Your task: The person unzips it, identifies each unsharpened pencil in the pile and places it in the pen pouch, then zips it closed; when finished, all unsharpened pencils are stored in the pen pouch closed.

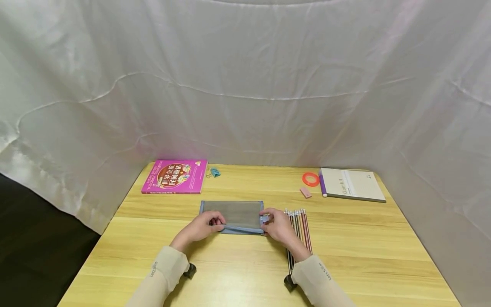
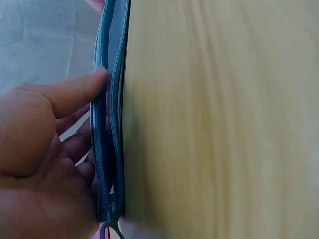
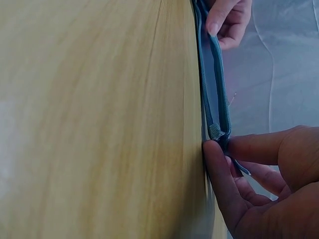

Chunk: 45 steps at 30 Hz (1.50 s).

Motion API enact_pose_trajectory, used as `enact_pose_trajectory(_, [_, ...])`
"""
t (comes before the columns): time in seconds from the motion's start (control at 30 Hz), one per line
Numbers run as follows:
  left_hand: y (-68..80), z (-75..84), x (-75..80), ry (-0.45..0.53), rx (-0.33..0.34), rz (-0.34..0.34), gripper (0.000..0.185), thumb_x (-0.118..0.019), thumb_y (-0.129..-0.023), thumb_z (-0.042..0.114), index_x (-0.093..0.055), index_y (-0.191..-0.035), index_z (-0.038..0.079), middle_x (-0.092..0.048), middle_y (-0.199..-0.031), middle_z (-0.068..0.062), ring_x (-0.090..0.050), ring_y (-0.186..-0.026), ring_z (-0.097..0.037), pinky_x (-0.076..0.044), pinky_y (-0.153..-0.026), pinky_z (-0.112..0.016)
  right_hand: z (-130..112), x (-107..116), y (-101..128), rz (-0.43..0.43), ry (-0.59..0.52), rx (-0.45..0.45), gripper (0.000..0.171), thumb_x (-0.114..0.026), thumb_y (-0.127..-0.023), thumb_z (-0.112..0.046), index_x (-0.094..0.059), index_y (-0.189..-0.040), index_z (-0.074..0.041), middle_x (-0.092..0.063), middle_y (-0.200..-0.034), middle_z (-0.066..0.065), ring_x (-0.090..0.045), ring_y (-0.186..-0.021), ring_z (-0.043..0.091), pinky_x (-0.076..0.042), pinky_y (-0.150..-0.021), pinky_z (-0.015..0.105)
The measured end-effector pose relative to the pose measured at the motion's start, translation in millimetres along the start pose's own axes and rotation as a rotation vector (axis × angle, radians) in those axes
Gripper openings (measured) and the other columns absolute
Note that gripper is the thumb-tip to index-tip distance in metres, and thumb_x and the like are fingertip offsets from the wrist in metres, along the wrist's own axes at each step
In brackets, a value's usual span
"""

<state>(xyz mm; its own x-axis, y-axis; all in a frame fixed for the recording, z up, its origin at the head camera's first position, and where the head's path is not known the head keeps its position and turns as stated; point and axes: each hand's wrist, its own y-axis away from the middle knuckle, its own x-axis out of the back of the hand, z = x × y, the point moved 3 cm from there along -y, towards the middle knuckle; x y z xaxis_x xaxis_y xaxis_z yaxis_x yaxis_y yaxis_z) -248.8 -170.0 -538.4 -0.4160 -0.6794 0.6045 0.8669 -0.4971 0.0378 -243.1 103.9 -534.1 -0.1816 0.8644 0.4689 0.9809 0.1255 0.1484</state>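
Observation:
A grey mesh zip pouch [image 1: 235, 213] with blue edging lies on the table, its zipped side toward me. That zip stands parted, with the two blue zip edges [image 2: 101, 149] apart and the slider at one end in the left wrist view. My left hand [image 1: 202, 226] pinches one edge of the opening between thumb and fingers, left of the middle. At the right end, my right hand [image 1: 279, 226] pinches the pouch's corner by its small tab [image 1: 264, 218]. The right thumb and fingers are close to the zip's end [image 3: 217, 131].
Several pencils [image 1: 303, 226] lie partly under my right forearm. Farther back are a pink eraser [image 1: 305, 192], an orange ring [image 1: 310, 179], a purple pen [image 1: 322, 184] and a notebook [image 1: 356, 185]. A pink book [image 1: 174, 177] and a small teal item [image 1: 215, 172] sit back left.

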Motion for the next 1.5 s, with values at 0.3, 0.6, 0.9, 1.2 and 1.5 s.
enact_pose_trajectory(0.3, [-1.6, 0.1, 0.8, -0.031, -0.008, -0.009, 0.006, -0.065, -0.102, 0.013, -0.07, -0.101, 0.015, -0.06, -0.087, 0.002, -0.051, -0.078, -0.01, -0.046, -0.072, -0.023, -2, 2, 1, -0.013, -0.012, 0.005, 0.038, -0.073, -0.09, 0.005, -0.069, -0.127, -0.005, -0.056, -0.099, 0.016, -0.066, -0.065, 0.019, -0.06, -0.057, 0.031])
enact_pose_trajectory(0.6, [-2.1, 1.7, 0.4, -0.027, -0.011, -0.029, 0.008, -0.061, -0.104, 0.014, -0.068, -0.1, 0.014, -0.059, -0.088, 0.001, -0.051, -0.079, -0.013, -0.045, -0.072, -0.025, 1, 2, 1, -0.022, -0.066, 0.007, 0.036, -0.069, -0.093, 0.003, -0.068, -0.128, -0.004, -0.06, -0.102, 0.017, -0.069, -0.072, 0.02, -0.061, -0.059, 0.032])
enact_pose_trajectory(0.9, [-2.2, 2.7, -0.4, 0.002, -0.026, -0.037, 0.007, -0.061, -0.104, 0.015, -0.068, -0.102, 0.014, -0.06, -0.088, -0.002, -0.051, -0.079, -0.014, -0.045, -0.071, -0.026, -5, 7, 8, 0.002, -0.081, -0.014, 0.04, -0.073, -0.094, -0.005, -0.066, -0.133, -0.006, -0.064, -0.115, 0.02, -0.071, -0.078, 0.02, -0.063, -0.066, 0.034])
enact_pose_trajectory(1.2, [0.1, 3.4, -4.3, 0.01, -0.05, -0.063, 0.005, -0.062, -0.104, 0.016, -0.067, -0.102, 0.015, -0.06, -0.087, -0.001, -0.05, -0.075, -0.011, -0.045, -0.067, -0.025, -11, 37, 21, 0.043, -0.113, 0.036, 0.04, -0.07, -0.094, -0.004, -0.064, -0.134, 0.001, -0.067, -0.112, 0.018, -0.073, -0.077, 0.03, -0.064, -0.069, 0.042])
enact_pose_trajectory(1.5, [2.8, 8.3, -7.2, 0.025, -0.051, -0.088, 0.005, -0.061, -0.104, 0.017, -0.064, -0.104, 0.013, -0.06, -0.089, -0.001, -0.051, -0.077, -0.01, -0.044, -0.07, -0.024, 7, 96, 33, 0.163, -0.079, -0.009, 0.043, -0.069, -0.095, -0.005, -0.061, -0.136, 0.003, -0.066, -0.11, 0.021, -0.071, -0.078, 0.027, -0.065, -0.072, 0.04])
